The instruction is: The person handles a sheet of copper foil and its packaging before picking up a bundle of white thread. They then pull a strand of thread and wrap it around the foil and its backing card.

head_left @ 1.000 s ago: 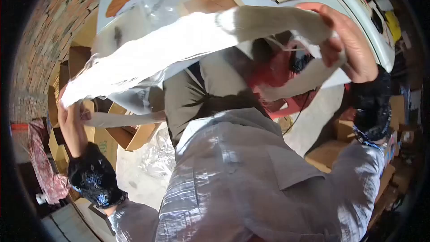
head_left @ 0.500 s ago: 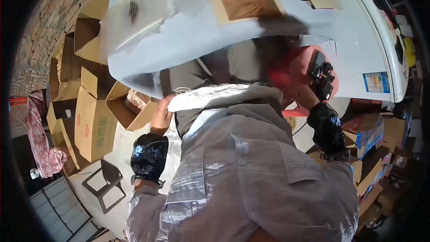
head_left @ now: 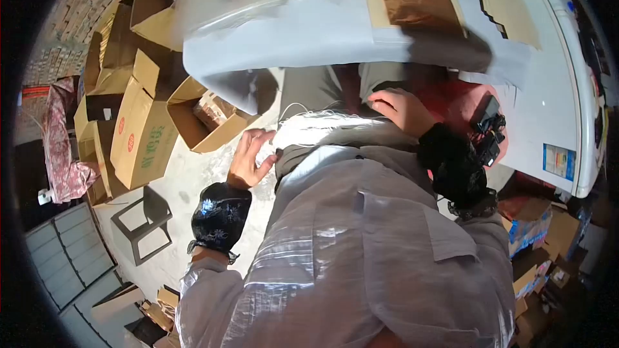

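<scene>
A bundle of white threads (head_left: 316, 130) lies across my lap, its loose ends fanning over the far edge. My left hand (head_left: 250, 158) is beside the left end of the bundle, its fingers apart and nothing visible in them. Above the right part of the bundle, my right hand (head_left: 406, 113) reaches inward over my thigh. Its fingers are stretched out, and I see nothing held in them. Both forearms wear dark patterned sleeve covers (head_left: 220, 218).
Ahead stands a table with a pale cover (head_left: 290, 45), bearing a clear plastic bag (head_left: 258, 0) and a brown printed sheet (head_left: 416, 0). Black adapters (head_left: 489, 132) rest on something red at right. Cardboard boxes (head_left: 145, 129) and a grey stool (head_left: 142, 222) stand left.
My right hand has moved from beside the red item at right inward over my lap. My left hand has come off the threads' left end, fingers spreading. The view has shifted.
</scene>
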`<state>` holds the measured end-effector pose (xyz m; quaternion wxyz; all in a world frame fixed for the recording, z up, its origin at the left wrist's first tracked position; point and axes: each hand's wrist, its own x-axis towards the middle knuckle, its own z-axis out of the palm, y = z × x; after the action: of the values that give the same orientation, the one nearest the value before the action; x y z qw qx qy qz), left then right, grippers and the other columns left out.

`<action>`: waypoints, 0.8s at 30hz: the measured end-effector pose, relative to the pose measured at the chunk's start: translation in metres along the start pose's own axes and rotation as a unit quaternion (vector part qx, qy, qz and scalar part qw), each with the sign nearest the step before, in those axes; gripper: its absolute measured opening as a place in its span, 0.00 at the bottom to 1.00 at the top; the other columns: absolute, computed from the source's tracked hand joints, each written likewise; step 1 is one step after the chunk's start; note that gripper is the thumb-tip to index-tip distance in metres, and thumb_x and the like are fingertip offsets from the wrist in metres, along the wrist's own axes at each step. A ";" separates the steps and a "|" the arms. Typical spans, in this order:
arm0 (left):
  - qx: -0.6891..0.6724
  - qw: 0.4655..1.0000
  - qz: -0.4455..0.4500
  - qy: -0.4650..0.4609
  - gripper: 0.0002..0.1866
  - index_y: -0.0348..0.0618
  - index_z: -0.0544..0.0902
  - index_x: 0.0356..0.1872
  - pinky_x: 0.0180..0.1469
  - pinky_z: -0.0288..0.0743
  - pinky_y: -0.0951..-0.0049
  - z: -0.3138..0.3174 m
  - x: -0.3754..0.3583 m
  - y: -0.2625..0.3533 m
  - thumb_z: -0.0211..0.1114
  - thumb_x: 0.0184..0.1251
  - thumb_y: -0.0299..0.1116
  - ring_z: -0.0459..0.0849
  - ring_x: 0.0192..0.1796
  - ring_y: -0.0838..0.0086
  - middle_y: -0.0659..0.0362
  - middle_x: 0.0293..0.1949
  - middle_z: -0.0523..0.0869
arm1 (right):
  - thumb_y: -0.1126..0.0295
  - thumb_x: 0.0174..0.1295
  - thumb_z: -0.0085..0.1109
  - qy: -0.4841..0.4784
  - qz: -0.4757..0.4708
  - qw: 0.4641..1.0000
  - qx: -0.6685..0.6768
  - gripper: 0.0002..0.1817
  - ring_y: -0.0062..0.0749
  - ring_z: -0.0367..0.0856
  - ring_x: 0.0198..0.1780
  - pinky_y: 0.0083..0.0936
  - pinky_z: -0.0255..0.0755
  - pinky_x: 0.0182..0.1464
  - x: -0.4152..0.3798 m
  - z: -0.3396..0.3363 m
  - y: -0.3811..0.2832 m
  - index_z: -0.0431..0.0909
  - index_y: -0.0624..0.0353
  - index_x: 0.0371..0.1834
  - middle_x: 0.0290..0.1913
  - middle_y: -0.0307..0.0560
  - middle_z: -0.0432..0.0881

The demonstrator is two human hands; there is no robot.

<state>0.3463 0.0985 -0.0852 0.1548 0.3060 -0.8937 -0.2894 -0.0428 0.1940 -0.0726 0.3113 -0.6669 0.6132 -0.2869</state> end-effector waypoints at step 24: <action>-0.164 0.981 0.096 -0.023 0.06 0.38 0.78 0.39 0.52 0.68 0.75 -0.114 0.160 0.129 0.65 0.69 0.30 0.74 0.46 0.76 0.62 0.39 0.76 | 0.63 0.71 0.53 -0.169 0.033 0.951 0.256 0.15 0.18 0.78 0.40 0.16 0.72 0.43 0.071 -0.060 -0.145 0.81 0.62 0.50 0.37 0.38 0.82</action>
<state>0.2166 0.0314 0.0995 0.2090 0.1824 -0.8626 -0.4229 0.0101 0.1278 0.0770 0.5803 -0.5828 0.4791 -0.3067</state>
